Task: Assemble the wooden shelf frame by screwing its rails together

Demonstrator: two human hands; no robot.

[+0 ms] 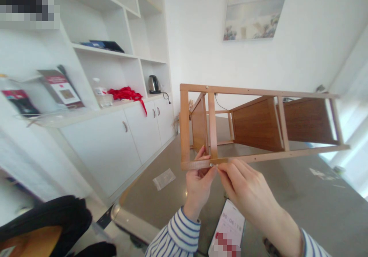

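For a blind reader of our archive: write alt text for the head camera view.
Two hands hold a wooden shelf frame sideways above a grey table: the left hand grips its lower rail near a corner, the right hand pinches a small metal part there. A phone lies below.

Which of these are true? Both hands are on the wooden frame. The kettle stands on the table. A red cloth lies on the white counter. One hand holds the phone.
Both hands on the wooden frame: true; left hand and right hand grip its near rail.
Kettle on grey table: false; it stands on the white counter.
Red cloth on counter: true.
Hand holds phone: false; it lies on the table.
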